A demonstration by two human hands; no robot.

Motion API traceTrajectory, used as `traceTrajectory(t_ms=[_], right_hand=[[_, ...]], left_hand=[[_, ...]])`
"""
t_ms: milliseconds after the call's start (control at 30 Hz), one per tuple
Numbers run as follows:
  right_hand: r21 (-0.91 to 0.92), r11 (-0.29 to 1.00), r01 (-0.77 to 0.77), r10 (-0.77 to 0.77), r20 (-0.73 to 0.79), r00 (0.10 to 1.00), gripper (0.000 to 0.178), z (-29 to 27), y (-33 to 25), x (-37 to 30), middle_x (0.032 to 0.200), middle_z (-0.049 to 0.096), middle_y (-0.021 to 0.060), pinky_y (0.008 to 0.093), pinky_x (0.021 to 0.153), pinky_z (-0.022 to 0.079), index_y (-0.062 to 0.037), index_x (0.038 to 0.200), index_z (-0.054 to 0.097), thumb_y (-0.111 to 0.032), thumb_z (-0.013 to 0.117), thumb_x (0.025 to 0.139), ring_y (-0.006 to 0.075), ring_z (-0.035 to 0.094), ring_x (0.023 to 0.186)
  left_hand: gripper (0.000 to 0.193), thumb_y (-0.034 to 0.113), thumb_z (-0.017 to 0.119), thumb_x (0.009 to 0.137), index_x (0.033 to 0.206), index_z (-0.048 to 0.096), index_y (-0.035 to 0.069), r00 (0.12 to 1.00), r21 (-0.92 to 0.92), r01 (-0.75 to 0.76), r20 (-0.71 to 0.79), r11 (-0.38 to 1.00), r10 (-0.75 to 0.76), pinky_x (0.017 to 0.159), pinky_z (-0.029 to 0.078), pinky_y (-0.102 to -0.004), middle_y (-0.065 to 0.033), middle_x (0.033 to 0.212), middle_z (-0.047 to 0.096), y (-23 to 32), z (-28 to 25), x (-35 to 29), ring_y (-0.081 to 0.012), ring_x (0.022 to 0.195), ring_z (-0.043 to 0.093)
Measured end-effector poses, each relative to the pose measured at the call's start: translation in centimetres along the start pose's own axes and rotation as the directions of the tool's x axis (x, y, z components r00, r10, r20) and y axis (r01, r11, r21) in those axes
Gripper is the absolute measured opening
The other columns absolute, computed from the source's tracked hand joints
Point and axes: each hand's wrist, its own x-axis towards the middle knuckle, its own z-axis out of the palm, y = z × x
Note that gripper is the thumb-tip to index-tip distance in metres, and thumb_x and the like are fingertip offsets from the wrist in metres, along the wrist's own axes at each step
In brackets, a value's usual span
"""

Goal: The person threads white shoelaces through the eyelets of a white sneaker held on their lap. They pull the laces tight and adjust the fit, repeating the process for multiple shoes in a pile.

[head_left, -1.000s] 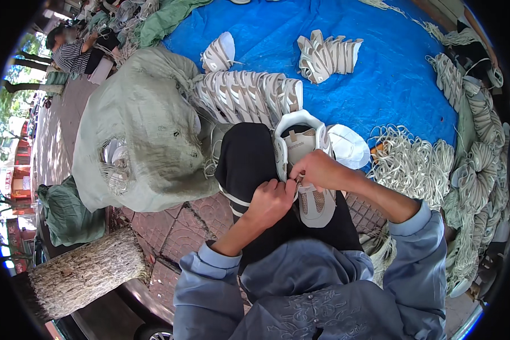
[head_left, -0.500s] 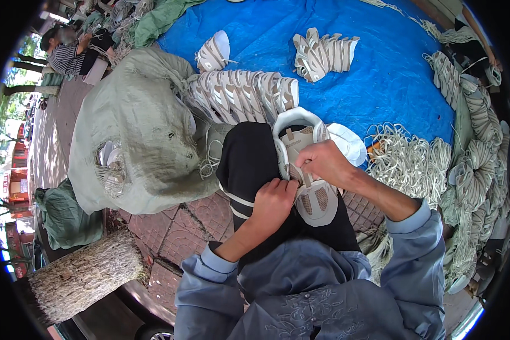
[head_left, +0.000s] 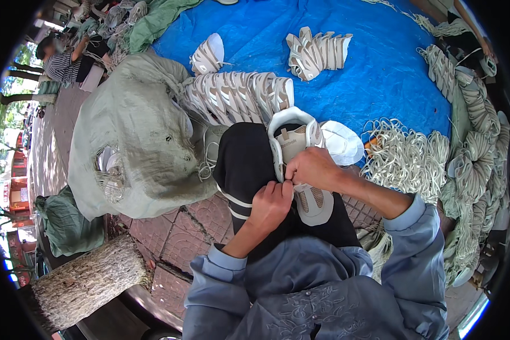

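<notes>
A beige and white shoe upper (head_left: 293, 143) without a sole lies across my black-trousered knees, its collar pointing away and its toe toward me. My left hand (head_left: 271, 204) is closed on the upper's left edge, fingers bent over it. My right hand (head_left: 313, 168) lies across the upper's middle, closed in a pinch whose fingertips meet those of my left hand at that edge. Whatever thin thing sits between the right fingertips is too small to make out. Under and beside the upper's right side shows a white rounded piece (head_left: 343, 144).
A blue tarp (head_left: 379, 68) carries a row of nested uppers (head_left: 241, 96), a smaller stack (head_left: 318, 54) and a heap of white laces (head_left: 405, 161). Left stand a bulging sack (head_left: 136, 136) and a tree trunk (head_left: 90, 277). Bundled uppers (head_left: 476, 164) line the right. Another person (head_left: 62, 62) sits far left.
My right hand has moved left and slightly down to the upper's left edge, so its fingertips now touch my left hand's. The whole view has shifted slightly.
</notes>
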Motion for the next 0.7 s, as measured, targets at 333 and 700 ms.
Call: traceTrajectory(t_ms=[333, 700], right_hand=[[0.149, 0.979, 0.137, -0.088, -0.298, 0.95, 0.011, 0.0, 0.3, -0.6, 0.062, 0.062, 0.0074, 0.0331, 0.057, 0.049, -0.011, 0.065, 0.066, -0.005, 0.057, 0.062, 0.0249, 0.061, 0.059], [0.84, 0.543, 0.009, 0.176, -0.124, 0.977, 0.014, -0.6, 3.3, -3.6, 0.076, 0.064, 0.0031, 0.0208, 0.064, 0.046, 0.0001, 0.087, 0.065, -0.004, 0.062, 0.073, 0.0067, 0.058, 0.07]], left_hand=[[0.012, 0.013, 0.06, 0.074, 0.077, 0.052, 0.004, 0.98, -0.254, 0.2, 0.067, 0.946, -0.189, 0.049, 0.046, -0.0301, -0.0065, 0.061, 0.054, 0.5, -1.3, 1.0, -0.0192, 0.056, 0.055], [0.007, 0.007, 0.059, 0.076, 0.079, 0.061, 0.001, 0.934, -0.622, 0.277, -0.003, 0.732, -0.356, 0.06, 0.046, -0.0303, -0.0104, 0.07, 0.06, 0.3, -5.1, 2.3, -0.0242, 0.067, 0.059]])
